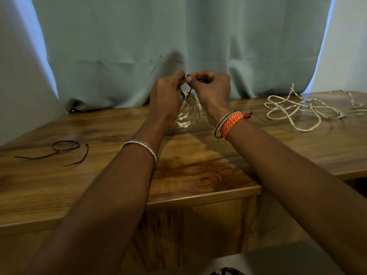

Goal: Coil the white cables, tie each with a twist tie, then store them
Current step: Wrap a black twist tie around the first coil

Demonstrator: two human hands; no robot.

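Cable (187,113) looks light and floppy, a white coil hanging near the middle of the frame between the two wrists just above the wooden table (99,185), so I'd guess it springs loose unless it's pinched right at the dark twist tie (188,90), which seems thin and bendy. Left hand (167,96) and right hand (211,87) both have fingers curled tight, pinching the tie's ends at the top. The coil's long axis runs roughly up-down, plug end pointing down; another untied white cable (303,110) sprawls mid-right.
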